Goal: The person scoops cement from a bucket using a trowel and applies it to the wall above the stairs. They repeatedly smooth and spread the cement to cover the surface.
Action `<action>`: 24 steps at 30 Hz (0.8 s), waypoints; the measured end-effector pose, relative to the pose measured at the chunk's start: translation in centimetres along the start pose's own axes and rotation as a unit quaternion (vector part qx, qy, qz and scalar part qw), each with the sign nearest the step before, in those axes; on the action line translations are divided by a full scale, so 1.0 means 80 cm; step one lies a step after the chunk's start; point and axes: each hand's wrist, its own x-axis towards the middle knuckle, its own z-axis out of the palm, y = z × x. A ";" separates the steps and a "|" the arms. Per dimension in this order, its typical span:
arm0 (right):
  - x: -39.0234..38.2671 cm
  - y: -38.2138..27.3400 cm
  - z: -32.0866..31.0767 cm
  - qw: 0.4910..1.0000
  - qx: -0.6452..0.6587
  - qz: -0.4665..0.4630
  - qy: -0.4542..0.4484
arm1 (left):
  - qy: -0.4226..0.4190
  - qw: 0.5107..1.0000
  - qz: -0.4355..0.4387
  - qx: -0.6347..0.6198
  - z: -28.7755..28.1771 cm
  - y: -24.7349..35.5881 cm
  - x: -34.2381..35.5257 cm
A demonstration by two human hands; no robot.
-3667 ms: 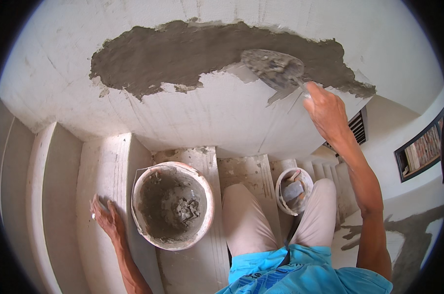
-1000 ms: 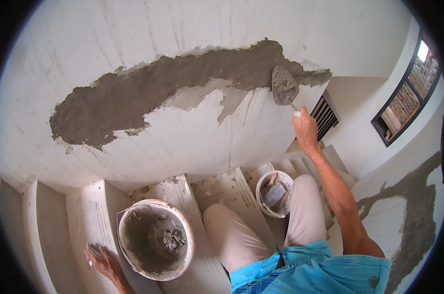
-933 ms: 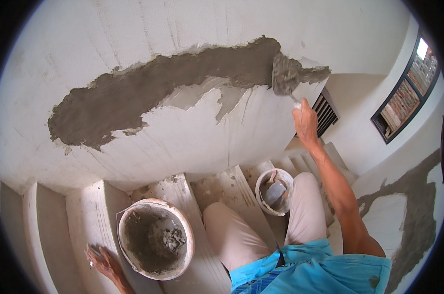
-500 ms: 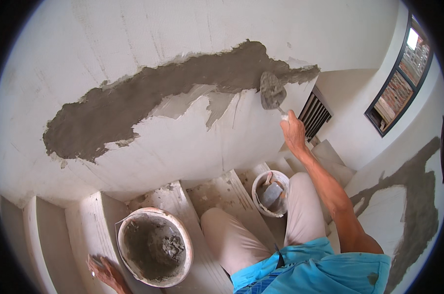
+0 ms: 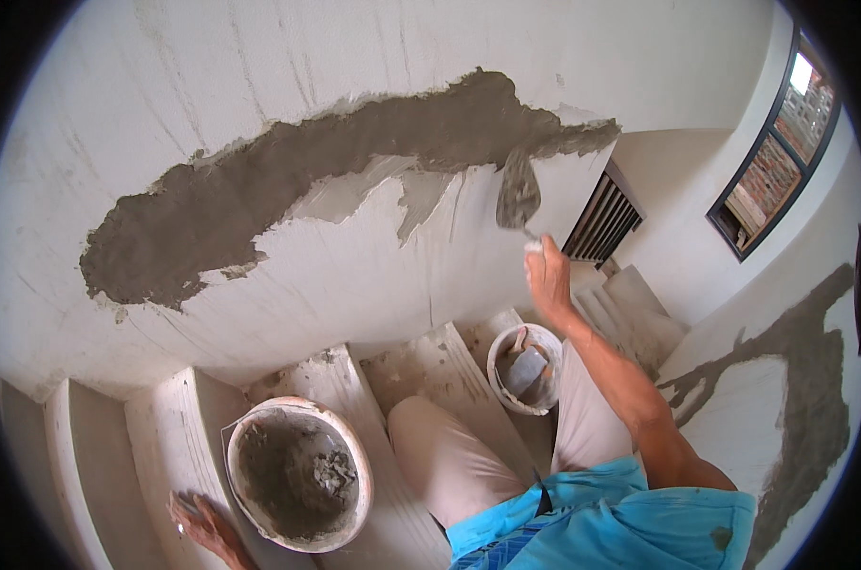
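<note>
My right hand (image 5: 548, 275) is closed round the pale handle of a mortar-smeared trowel (image 5: 519, 190). The blade's tip lies at the lower edge of a long band of wet grey mortar (image 5: 354, 142) spread on the white wall (image 5: 354, 275). At the lower left my left hand (image 5: 205, 525) rests flat on a stair step with its fingers apart, a ring on one finger. Right beside it stands a bucket (image 5: 362, 456) with grey mortar inside, some of it heaped in a lump.
A smaller bucket (image 5: 495, 380) holding a flat grey tool (image 5: 525, 369) sits past my knees. Stair steps (image 5: 416, 370) run along the wall's foot. To the right are a dark grille (image 5: 603, 223), a framed window (image 5: 775, 142) and another mortar-patched wall (image 5: 815, 399).
My right hand and the trowel have moved slightly left and down, and the blade has turned narrower to view. My left hand stays on the step.
</note>
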 end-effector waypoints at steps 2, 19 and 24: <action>0.024 -0.032 -0.001 0.998 0.049 0.025 0.015 | -0.002 1.000 0.002 0.005 -0.005 0.002 0.002; 0.059 -0.043 -0.007 0.999 -0.004 -0.036 0.025 | -0.015 1.000 0.006 -0.005 -0.005 0.001 0.003; 0.090 -0.060 0.009 0.997 0.024 -0.027 0.061 | -0.010 1.000 0.013 0.022 0.001 -0.001 0.003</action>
